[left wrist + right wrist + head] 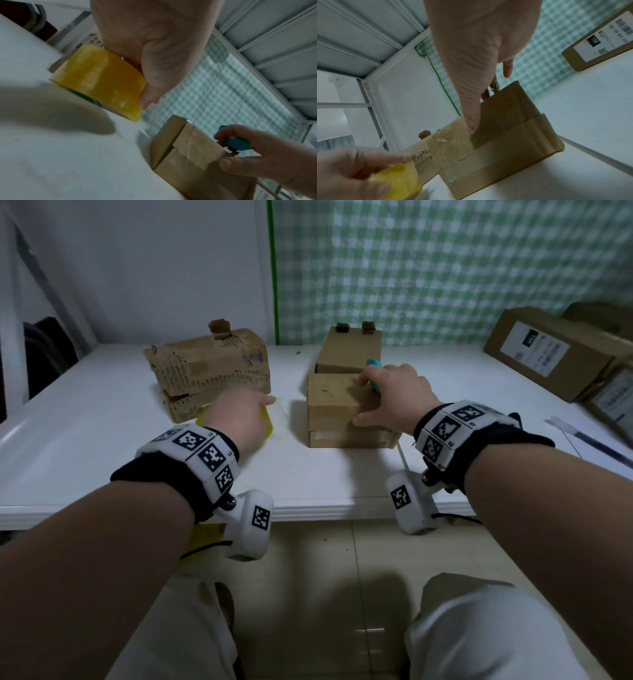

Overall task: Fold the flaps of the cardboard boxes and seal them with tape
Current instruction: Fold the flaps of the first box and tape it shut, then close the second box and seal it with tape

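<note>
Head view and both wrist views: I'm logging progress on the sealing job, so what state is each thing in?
near box: closed, taped, under the right hand
right hand: holds a blue cutter, thumb on the box
left hand: grips the tape roll
tape roll: yellow, held at the table
far box: closed
worn box: closed, torn

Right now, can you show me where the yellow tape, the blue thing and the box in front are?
yellow tape roll (101,81): left wrist view, on its glossy outer band.
blue thing (238,144): left wrist view, on its body between the right hand's fingers.
front box (334,402): head view, on its top.
</note>
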Demonstrator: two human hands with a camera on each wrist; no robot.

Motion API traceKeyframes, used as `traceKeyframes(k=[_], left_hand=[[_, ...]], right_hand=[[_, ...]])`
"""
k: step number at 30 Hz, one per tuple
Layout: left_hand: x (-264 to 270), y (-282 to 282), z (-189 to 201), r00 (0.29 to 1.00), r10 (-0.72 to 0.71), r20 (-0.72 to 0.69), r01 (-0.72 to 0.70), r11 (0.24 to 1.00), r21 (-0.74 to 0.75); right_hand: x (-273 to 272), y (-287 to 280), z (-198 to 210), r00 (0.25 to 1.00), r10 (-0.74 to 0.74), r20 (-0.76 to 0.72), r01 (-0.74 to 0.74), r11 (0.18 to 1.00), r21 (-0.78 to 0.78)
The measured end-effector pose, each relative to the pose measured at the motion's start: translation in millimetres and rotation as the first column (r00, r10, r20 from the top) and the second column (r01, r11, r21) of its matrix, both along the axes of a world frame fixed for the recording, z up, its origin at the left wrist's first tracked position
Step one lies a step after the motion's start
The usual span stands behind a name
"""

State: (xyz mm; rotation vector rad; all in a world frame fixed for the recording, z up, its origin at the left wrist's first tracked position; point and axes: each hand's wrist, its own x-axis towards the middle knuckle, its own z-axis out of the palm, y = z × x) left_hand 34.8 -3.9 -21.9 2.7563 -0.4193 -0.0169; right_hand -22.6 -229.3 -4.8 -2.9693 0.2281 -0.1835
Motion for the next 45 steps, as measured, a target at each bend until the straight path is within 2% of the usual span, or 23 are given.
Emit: traceKeyframes(k=[7, 11, 13, 15, 17, 19, 21, 23, 25, 28, 32, 34, 39, 45], left_hand=[[-0.9, 2.1, -25.4, 0.984, -0.078, -0.159, 0.096, 0.989, 0.110], [3.7, 2.3, -22.7, 0.983, -0.014, -0.182, 0.035, 0.993, 0.114], [4.9, -1.6, -15.5, 0.992, 0.022, -0.127, -0.007, 0.993, 0.121], [3.8, -12.1, -6.6, 0.998, -0.031, -0.053, 0.033, 0.999, 0.030], [-2.4, -27.2, 3.3, 0.993, -0.108, -0.056, 0.101, 0.989, -0.112], [-8.3, -42.1, 10.0, 0.975, -0.186, -0.124, 0.152, 0.959, -0.241], [-13.1, -52.5, 13.5, 0.960, -0.223, -0.168, 0.157, 0.928, -0.339], [-16.8, -56.4, 15.4, 0.970, -0.175, -0.168, 0.095, 0.910, -0.403], [-22.1, -55.7, 17.7, 0.978, -0.118, -0.171, 0.031, 0.896, -0.443], [-37.6, -53.0, 21.5, 0.962, -0.119, -0.244, -0.002, 0.896, -0.445], [-57.5, -50.5, 12.8, 0.957, -0.167, -0.239, 0.093, 0.952, -0.293], [-59.2, -50.1, 4.6, 0.962, -0.146, -0.231, 0.087, 0.965, -0.247], [-49.9, -54.1, -1.1, 0.943, -0.107, -0.314, 0.004, 0.950, -0.312], [-30.4, -56.2, -6.6, 0.951, -0.146, -0.274, 0.019, 0.909, -0.417]], right_hand=[[-2.0, -3.4, -6.0, 0.999, 0.015, 0.038, -0.020, 0.990, 0.143], [-6.7, -6.8, -5.3, 0.995, 0.026, 0.091, -0.042, 0.984, 0.175], [-8.3, -12.2, -4.4, 0.992, -0.004, 0.128, -0.021, 0.981, 0.193], [-10.2, -17.8, -3.8, 0.988, -0.056, 0.141, 0.022, 0.972, 0.232], [-13.7, -22.4, -3.3, 0.988, -0.109, 0.114, 0.066, 0.943, 0.327], [-18.2, -26.3, -4.5, 0.987, -0.149, 0.064, 0.099, 0.864, 0.493], [-23.2, -28.9, -5.2, 0.979, -0.193, 0.059, 0.105, 0.741, 0.664], [-27.0, -31.0, -3.3, 0.962, -0.260, 0.083, 0.120, 0.675, 0.728], [-32.0, -33.1, -0.2, 0.944, -0.316, 0.092, 0.149, 0.658, 0.738], [-42.9, -33.6, 0.6, 0.943, -0.324, 0.068, 0.172, 0.654, 0.737], [-56.8, -28.3, -8.6, 0.962, -0.271, 0.031, 0.163, 0.663, 0.731], [-59.6, -24.5, -16.1, 0.967, -0.251, 0.034, 0.145, 0.659, 0.738], [-60.5, -20.1, -32.8, 0.954, -0.278, 0.110, 0.100, 0.644, 0.758], [-58.1, -17.2, -44.7, 0.928, -0.333, 0.168, 0.082, 0.620, 0.780]])
